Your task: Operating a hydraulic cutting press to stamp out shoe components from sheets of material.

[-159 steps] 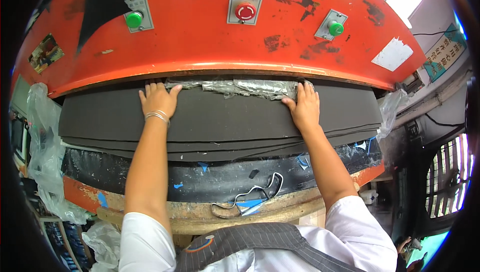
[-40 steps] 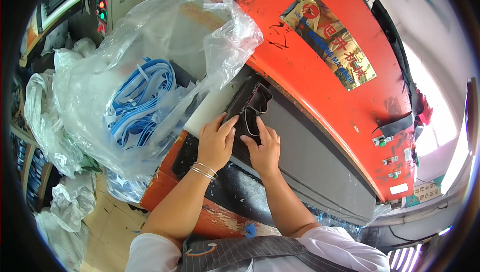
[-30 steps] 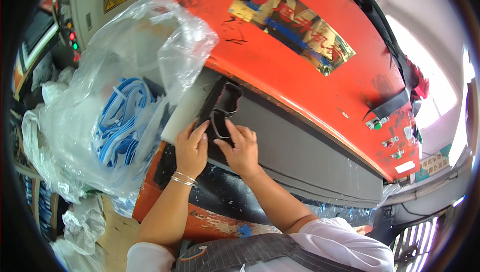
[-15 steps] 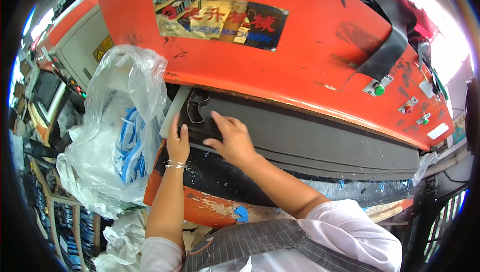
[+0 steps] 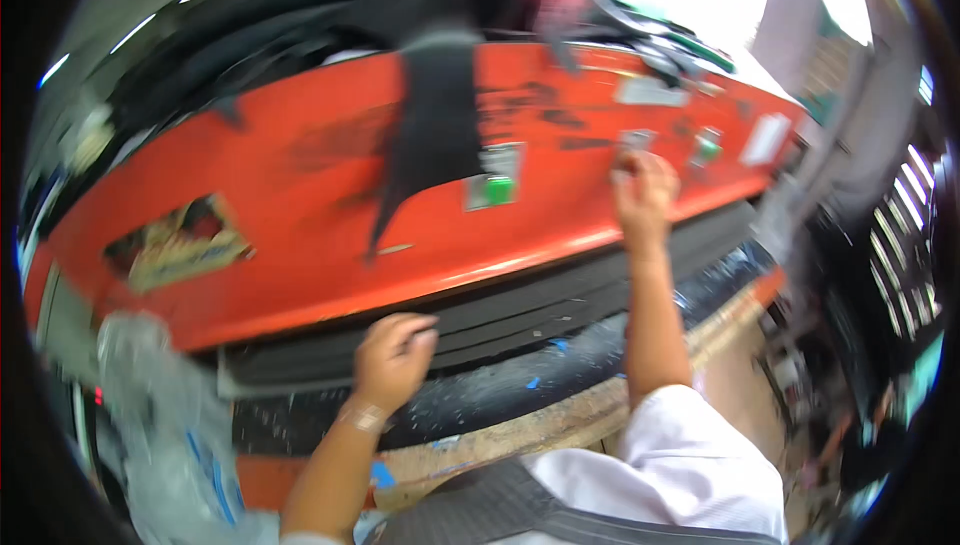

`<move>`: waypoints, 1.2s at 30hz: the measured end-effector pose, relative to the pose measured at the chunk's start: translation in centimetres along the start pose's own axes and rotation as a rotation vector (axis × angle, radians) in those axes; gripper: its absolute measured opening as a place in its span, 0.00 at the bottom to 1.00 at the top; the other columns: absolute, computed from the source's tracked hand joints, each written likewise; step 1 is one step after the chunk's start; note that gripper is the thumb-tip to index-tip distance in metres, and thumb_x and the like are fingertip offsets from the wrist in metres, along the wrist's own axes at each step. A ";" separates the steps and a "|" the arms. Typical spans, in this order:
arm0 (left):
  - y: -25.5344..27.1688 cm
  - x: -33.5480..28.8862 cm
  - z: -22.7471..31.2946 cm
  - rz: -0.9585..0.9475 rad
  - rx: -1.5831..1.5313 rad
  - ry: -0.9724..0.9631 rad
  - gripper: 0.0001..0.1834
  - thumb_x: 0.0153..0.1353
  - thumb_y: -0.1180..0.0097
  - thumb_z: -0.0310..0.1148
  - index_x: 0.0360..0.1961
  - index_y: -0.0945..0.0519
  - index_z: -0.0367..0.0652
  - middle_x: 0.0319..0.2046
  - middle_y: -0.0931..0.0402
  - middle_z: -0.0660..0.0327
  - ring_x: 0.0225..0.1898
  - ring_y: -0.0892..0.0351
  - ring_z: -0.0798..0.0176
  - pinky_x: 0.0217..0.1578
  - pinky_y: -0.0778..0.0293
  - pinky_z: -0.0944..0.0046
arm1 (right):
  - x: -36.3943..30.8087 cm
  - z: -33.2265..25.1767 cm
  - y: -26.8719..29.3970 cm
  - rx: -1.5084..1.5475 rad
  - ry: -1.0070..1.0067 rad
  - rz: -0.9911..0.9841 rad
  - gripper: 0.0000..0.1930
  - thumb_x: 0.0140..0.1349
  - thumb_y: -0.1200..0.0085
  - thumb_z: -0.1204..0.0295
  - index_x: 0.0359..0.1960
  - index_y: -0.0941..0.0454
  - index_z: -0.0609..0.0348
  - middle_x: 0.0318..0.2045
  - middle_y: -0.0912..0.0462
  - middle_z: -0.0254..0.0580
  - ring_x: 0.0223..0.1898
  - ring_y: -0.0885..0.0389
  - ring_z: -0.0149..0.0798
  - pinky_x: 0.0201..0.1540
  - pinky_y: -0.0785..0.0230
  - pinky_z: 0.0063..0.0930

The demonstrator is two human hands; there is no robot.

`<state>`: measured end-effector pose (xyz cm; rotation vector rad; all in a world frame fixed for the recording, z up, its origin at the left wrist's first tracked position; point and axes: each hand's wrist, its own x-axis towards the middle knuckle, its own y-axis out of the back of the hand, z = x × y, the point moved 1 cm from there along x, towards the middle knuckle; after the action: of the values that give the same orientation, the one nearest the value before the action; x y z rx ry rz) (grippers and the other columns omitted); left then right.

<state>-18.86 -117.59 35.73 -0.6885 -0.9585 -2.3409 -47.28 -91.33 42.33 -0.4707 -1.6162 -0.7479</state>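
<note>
My right hand is raised to the orange machine's front panel, over a small metal button plate. Its fingers are bent and blurred; whether they touch a button there is hidden. My left hand, bracelets at its wrist, hovers at the front of the dark grey sheet stack. Its fingers curl loosely with a gap beside the thumb, and nothing shows in them. A green button sits on the panel between the two hands. Another green button lies right of my right hand.
The orange machine spans the view above the stack. Black material hangs down over its front. Clear plastic bagging with blue pieces stands at lower left. A worn wooden edge runs along the front of the black bed.
The view has swung right and blurred. My right hand has left the curved metal cutting die and risen to the panel. My left hand has drawn away from the die, which is out of sight.
</note>
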 end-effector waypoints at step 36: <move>0.6 -16.4 7.2 -0.326 0.276 0.445 0.17 0.64 0.50 0.45 0.29 0.18 0.45 0.29 0.20 0.59 0.38 0.21 0.51 0.43 0.27 0.53 | 2.2 27.4 -2.8 -0.099 -0.372 0.074 0.43 0.66 0.61 0.40 0.66 0.42 0.72 0.66 0.40 0.65 0.68 0.45 0.57 0.70 0.54 0.43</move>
<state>-4.52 -108.27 30.36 0.1072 -1.2129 -2.4115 -69.11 -74.40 42.27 -0.7727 -1.8994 -0.7155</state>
